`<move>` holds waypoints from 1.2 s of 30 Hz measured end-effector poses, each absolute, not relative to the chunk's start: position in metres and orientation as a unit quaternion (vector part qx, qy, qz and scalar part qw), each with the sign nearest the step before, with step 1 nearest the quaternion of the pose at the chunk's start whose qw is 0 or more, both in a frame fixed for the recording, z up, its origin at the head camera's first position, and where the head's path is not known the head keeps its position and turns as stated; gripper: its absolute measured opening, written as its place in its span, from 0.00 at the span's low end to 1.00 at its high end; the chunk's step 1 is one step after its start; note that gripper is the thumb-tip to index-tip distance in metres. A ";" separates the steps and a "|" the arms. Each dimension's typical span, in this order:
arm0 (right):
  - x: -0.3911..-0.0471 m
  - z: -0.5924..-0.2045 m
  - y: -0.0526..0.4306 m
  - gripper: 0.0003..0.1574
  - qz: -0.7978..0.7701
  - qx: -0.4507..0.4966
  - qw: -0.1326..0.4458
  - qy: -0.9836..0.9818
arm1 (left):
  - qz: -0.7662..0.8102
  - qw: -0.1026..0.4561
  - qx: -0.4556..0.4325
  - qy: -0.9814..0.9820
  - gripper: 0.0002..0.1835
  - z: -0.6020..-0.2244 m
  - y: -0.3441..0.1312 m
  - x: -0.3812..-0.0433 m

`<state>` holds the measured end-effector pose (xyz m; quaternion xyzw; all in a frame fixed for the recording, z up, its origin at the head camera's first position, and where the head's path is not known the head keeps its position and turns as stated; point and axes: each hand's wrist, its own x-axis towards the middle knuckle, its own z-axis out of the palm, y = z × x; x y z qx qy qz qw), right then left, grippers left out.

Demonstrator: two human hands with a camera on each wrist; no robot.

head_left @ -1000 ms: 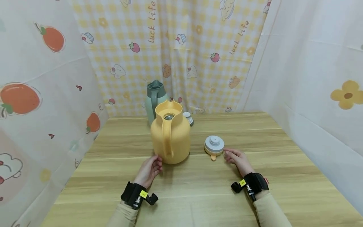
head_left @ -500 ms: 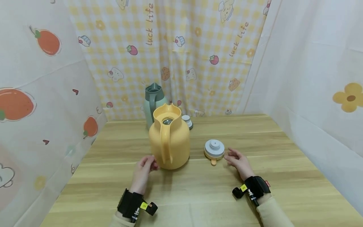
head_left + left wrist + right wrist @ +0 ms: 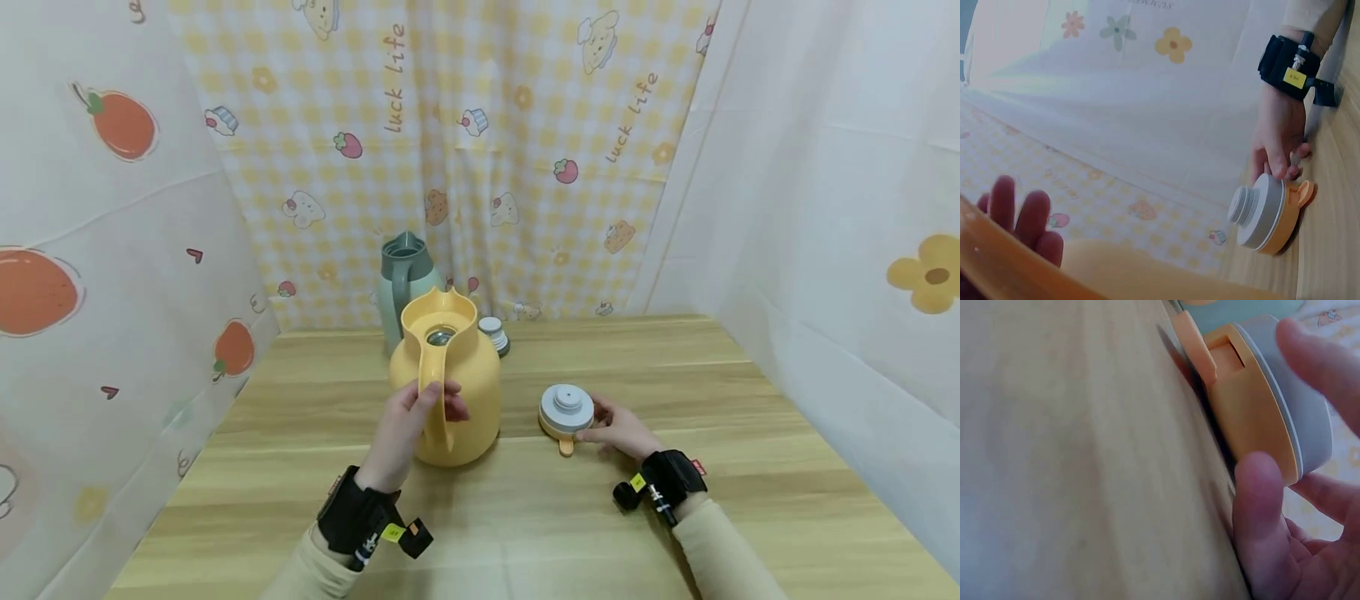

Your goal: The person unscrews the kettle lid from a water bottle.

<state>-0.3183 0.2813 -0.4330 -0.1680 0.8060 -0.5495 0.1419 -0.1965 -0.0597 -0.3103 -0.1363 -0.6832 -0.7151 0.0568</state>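
A yellow thermos jug (image 3: 472, 392) stands uncapped on the wooden table, its spout away from me and its handle toward me. My left hand (image 3: 405, 421) holds that handle, thumb on the near side and fingers reaching through the loop; in the left wrist view the fingertips (image 3: 1034, 215) show beyond the yellow handle. To the right lies the jug's lid (image 3: 566, 408), grey stopper side up over a yellow rim with a small tab. Thumb and fingers of my right hand (image 3: 618, 429) straddle the lid's right side, as the right wrist view shows close up around the lid (image 3: 1257, 412).
Behind the yellow jug stands a green thermos jug (image 3: 402, 283), partly hidden by it. Its grey and white stopper (image 3: 493, 335) sits to the right at the back. A checked curtain (image 3: 525, 208) closes off the table's far edge, with white curtains at both sides.
My left hand has risen from beside the yellow jug's base to its handle and taken hold. The right hand has moved left, bringing thumb and fingers onto the lid. The head view has tilted up slightly.
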 end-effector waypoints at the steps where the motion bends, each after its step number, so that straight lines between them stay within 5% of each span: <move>1: -0.318 -0.434 0.280 0.53 -0.551 -0.169 0.145 0.804 | -0.718 0.048 -0.142 -0.679 0.22 -0.312 -0.058 -0.197; 6: -0.317 -0.437 0.275 0.53 -0.554 -0.171 0.147 0.802 | -0.737 0.036 -0.150 -0.659 0.21 -0.319 -0.053 -0.198; 14: -0.326 -0.432 0.270 0.53 -0.555 -0.159 0.142 0.804 | -0.711 0.107 -0.178 -0.672 0.24 -0.315 -0.053 -0.199; 36: -0.325 -0.436 0.277 0.56 -0.546 -0.149 0.150 0.810 | -0.681 0.146 -0.116 -0.708 0.22 -0.318 -0.086 -0.179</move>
